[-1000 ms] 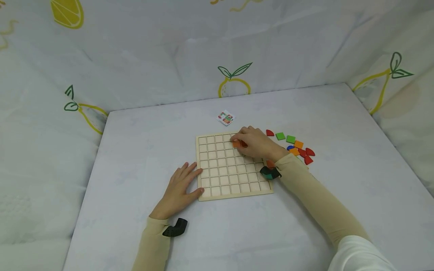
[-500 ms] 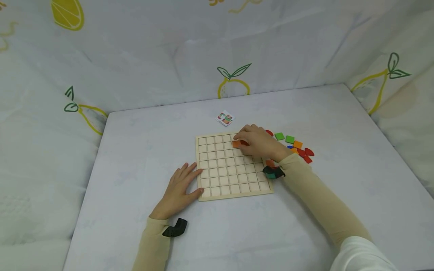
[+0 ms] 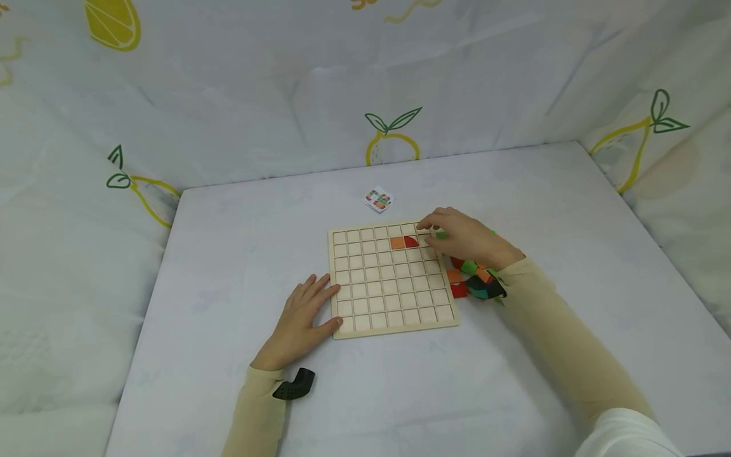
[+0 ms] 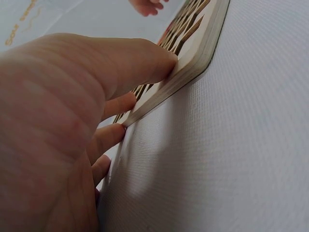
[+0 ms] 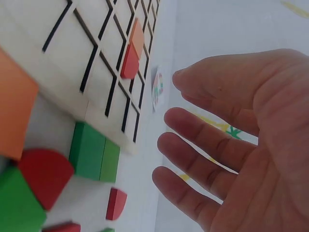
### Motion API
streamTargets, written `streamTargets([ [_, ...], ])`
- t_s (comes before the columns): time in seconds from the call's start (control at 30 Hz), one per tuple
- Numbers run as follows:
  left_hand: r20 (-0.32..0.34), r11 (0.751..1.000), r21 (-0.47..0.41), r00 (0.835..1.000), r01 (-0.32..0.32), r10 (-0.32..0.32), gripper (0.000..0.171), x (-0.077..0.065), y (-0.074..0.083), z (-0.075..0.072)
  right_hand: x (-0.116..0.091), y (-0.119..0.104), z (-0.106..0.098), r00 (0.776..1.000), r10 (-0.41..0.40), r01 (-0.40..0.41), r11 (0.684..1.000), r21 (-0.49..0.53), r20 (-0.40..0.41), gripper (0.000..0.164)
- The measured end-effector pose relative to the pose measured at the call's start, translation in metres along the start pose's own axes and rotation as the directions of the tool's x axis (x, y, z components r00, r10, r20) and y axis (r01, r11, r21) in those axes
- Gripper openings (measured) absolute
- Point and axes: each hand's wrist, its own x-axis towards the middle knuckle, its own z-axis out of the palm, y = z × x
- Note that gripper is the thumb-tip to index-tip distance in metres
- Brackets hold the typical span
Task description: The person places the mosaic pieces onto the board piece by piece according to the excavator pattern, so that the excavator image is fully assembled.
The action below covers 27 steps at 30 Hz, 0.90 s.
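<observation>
A square wooden grid board lies on the table. Near its far side, an orange square tile and a red quarter-circle tile sit in neighbouring cells. My left hand rests at the board's left edge, thumb and fingertips touching the rim, fingers spread. Over the far right corner of the board hovers my right hand, its fingers loosely bent. In the right wrist view nothing is between the fingers and thumb of that right hand.
Loose green, red and orange pieces lie right of the board, partly hidden under the right hand and wrist. Green blocks stand against the board's edge. A small printed pattern card lies beyond the board.
My right hand has let go of the red quarter-circle tile, leaving it beside the orange square, and has moved right towards the loose pieces. The left hand stays at the board's edge.
</observation>
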Motion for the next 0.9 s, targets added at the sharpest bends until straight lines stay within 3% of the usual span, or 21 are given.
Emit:
streamTargets([
  [0.23, 0.0, 1.0, 0.0, 1.0, 0.002, -0.002, 0.064, 0.0, -0.001, 0.0, -0.013, 0.013, -0.009, 0.999, 0.046, -0.045, 0.998, 0.052, -0.011, 0.034],
  [0.5, 0.002, 1.0, 0.006, 1.0, 0.0, 0.0, 0.064, 0.0, -0.001, 0.0, -0.029, 0.028, -0.013, 0.993, 0.111, -0.115, 0.982, 0.149, 0.039, 0.037],
  [0.9, -0.003, 1.0, 0.014, 1.0, 0.005, -0.005, 0.064, -0.001, 0.0, 0.0, -0.043, 0.04, -0.002, 0.99, 0.137, -0.14, 0.981, 0.137, 0.027, 0.031],
])
